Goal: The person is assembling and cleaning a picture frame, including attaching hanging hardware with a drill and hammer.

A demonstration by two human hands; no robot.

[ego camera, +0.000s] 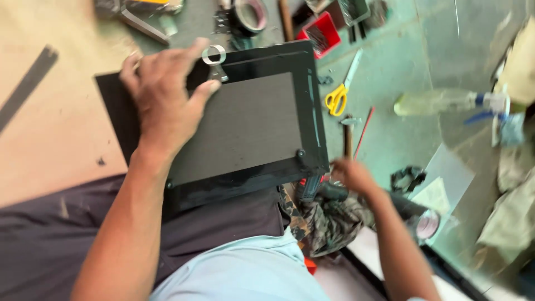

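Observation:
A black picture frame (253,131), back side up, rests across my lap. My left hand (164,97) lies flat on its upper left part, fingers spread, next to a small metal hanging ring (214,57) at the top edge. My right hand (352,175) is down by the frame's lower right corner, its fingers curled around the dark handle of a tool (315,189); blur hides what kind of tool it is.
On the green floor lie yellow-handled scissors (340,95), a hammer (348,136), a red tray of small parts (320,33), a tape roll (249,15) and a clear spray bottle (446,101). A wooden board (50,128) lies to the left.

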